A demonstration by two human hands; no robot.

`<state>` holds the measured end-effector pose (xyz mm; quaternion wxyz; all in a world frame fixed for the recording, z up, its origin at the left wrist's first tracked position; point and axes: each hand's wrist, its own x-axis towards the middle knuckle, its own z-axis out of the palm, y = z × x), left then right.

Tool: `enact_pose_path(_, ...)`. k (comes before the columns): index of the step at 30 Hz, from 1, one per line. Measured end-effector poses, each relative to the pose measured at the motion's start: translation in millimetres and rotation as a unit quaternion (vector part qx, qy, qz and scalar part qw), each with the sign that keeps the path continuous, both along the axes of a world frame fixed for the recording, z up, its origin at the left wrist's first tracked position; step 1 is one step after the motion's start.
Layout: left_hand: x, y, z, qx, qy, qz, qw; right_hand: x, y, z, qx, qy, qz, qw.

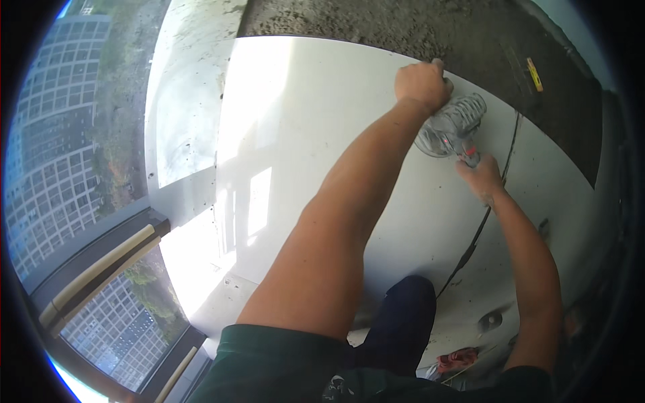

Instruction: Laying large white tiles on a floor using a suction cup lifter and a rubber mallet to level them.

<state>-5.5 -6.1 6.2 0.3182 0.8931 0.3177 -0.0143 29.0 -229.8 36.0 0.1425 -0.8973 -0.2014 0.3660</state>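
Note:
My left hand (423, 84) is a closed fist at the top left of a round grey power sander (451, 126) with a ribbed guard, seemingly gripping its side handle. My right hand (480, 176) is closed around the tool's rear handle, where a red part shows. The sander's head lies against the smooth white wall (322, 134). A black cable (478, 228) runs from the tool down along the wall past my right forearm.
Rough grey unfinished surface (403, 27) borders the white wall above and to the right, with a small yellow object (534, 74) on it. A dark-framed window (101, 269) at the left shows high-rise buildings. My knee in dark trousers (403, 316) and red-and-white debris (457, 359) are below.

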Motion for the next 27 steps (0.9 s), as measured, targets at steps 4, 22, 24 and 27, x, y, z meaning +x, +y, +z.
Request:
enact_pose_path(4,-20,14,5,-0.006,0.002,0.025,1.000,7,2,-13,-0.004,0.115,-0.017,0.993)
enact_pose_path(22,-57,63,-1,-0.080,-0.041,-0.106,0.990,-41,30,-31,0.019,0.119,-0.092,0.988)
enact_pose_path(24,-66,63,2,-0.074,0.003,-0.054,0.996,-35,38,-24,-0.012,0.080,-0.027,0.996)
enact_pose_path(27,-125,46,-3,-0.118,-0.023,0.163,0.979,-4,86,-1,-0.098,0.012,0.153,0.983)
